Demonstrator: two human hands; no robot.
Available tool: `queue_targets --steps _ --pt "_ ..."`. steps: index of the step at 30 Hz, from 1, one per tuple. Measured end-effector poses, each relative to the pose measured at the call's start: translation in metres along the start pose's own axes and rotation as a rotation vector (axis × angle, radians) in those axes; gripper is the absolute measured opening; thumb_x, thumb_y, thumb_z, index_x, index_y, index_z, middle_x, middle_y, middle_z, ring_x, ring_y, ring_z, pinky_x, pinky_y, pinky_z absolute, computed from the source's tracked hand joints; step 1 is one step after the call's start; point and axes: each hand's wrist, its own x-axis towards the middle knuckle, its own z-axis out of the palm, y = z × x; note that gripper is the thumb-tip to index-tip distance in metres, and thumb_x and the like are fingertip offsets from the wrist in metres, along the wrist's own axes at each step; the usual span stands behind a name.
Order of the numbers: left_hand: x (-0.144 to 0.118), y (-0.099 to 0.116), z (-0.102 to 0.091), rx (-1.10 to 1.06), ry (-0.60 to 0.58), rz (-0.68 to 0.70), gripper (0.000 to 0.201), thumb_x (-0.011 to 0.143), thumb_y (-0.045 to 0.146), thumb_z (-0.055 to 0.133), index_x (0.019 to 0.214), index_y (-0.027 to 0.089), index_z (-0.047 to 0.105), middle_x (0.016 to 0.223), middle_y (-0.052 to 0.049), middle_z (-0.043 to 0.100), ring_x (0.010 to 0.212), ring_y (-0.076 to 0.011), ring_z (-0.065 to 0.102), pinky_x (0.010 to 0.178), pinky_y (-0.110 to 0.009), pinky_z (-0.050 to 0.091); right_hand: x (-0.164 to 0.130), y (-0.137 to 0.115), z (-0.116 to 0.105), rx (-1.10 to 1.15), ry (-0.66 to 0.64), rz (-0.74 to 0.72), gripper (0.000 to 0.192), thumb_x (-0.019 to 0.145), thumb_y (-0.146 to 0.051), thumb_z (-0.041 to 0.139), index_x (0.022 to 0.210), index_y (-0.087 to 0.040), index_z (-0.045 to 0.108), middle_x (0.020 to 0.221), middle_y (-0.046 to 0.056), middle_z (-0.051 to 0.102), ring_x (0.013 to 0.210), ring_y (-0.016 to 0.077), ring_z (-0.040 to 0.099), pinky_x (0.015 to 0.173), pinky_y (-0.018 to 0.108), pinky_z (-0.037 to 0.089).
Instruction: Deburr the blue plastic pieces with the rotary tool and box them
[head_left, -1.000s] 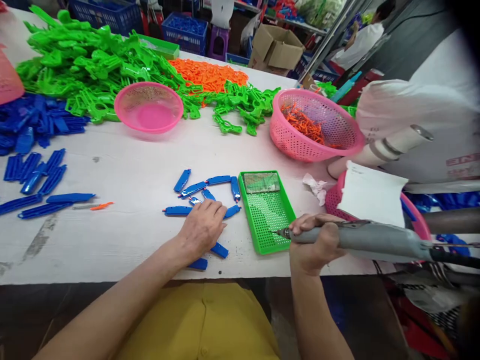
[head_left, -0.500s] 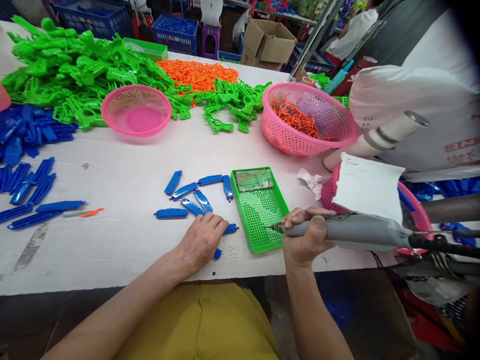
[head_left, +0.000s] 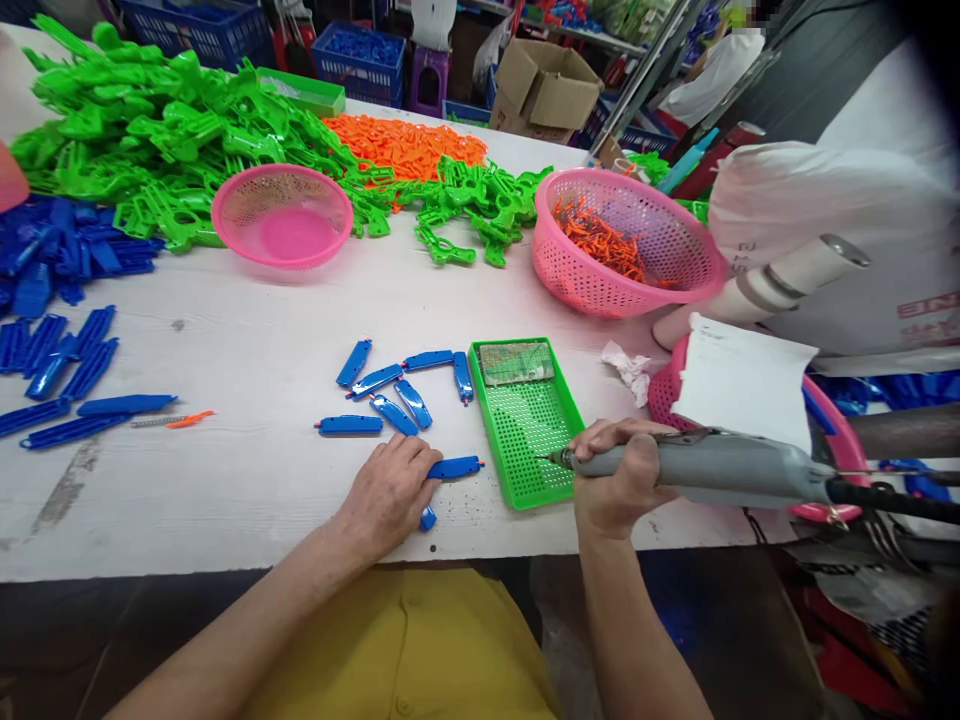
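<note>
My left hand (head_left: pixel 390 492) lies low over the table, fingers together, closed on one end of a blue plastic handle piece (head_left: pixel 456 467) with a small red tip. Another blue piece (head_left: pixel 427 518) pokes out from beneath the hand, mostly hidden. In my right hand (head_left: pixel 626 478) is a grey electric screwdriver (head_left: pixel 720 466), gripped round its front. Its bit points left, above a green perforated tray (head_left: pixel 525 480). Several more blue pieces (head_left: pixel 350 426) lie scattered just beyond my left hand.
Beyond are a pink basket (head_left: pixel 281 260), a pink basket (head_left: pixel 585 285) of orange parts, and heaps of green (head_left: pixel 187 140) and orange pieces (head_left: pixel 405 148). Blue parts (head_left: pixel 67 250) are piled at left. A white card (head_left: pixel 742 380) stands behind the screwdriver.
My left hand has drawn slightly left, and more of the blue piece at its fingers shows. The screwdriver stays in almost the same place. The view has shifted slightly.
</note>
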Motion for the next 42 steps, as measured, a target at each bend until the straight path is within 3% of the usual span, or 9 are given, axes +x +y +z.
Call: queue_targets --steps 5,9,18,33,42 --pt "0.003 0.003 0.004 -0.005 -0.023 -0.014 0.02 0.098 0.016 0.054 0.116 0.018 0.062 0.109 -0.009 0.066 0.097 -0.0263 0.061 0.081 -0.043 0.054 0.001 -0.014 0.004 0.015 -0.016 -0.058 0.014 0.083 -0.035 0.06 0.079 -0.021 0.056 0.054 -0.009 0.048 0.04 0.0109 0.047 0.041 0.027 0.043" --pt "0.003 0.005 0.005 -0.03 -0.018 -0.031 0.022 0.098 0.017 0.055 0.119 0.017 0.061 0.11 -0.009 0.066 0.099 -0.0266 0.061 0.083 -0.043 0.054 -0.005 -0.028 0.012 0.057 -0.103 -0.09 0.021 0.087 -0.04 0.059 0.08 -0.021 0.057 0.057 -0.008 0.052 0.039 0.0108 0.048 0.039 0.027 0.042" --pt "0.003 0.005 0.008 -0.035 -0.026 -0.051 0.014 0.096 0.018 0.06 0.11 0.019 0.063 0.107 -0.007 0.066 0.098 -0.0257 0.06 0.081 -0.041 0.051 -0.042 -0.029 0.042 0.183 -0.301 0.062 0.015 0.088 -0.037 0.064 0.088 -0.022 0.06 0.062 -0.008 0.055 0.043 0.0095 0.05 0.042 0.026 0.046" --pt "0.004 0.006 0.008 -0.012 -0.03 -0.042 0.013 0.095 0.019 0.065 0.108 0.019 0.063 0.103 -0.006 0.065 0.096 -0.0258 0.059 0.078 -0.04 0.049 -0.046 -0.016 0.04 0.103 -0.288 0.099 0.015 0.088 -0.036 0.063 0.088 -0.022 0.057 0.062 -0.008 0.054 0.043 0.0097 0.051 0.044 0.026 0.047" --pt "0.003 0.006 0.008 -0.02 -0.031 -0.033 0.01 0.096 0.019 0.062 0.105 0.019 0.063 0.102 -0.007 0.065 0.095 -0.0258 0.06 0.078 -0.041 0.049 -0.049 -0.015 0.039 0.139 -0.416 0.051 0.018 0.091 -0.037 0.064 0.083 -0.024 0.053 0.062 -0.008 0.054 0.043 0.0088 0.051 0.042 0.025 0.049"
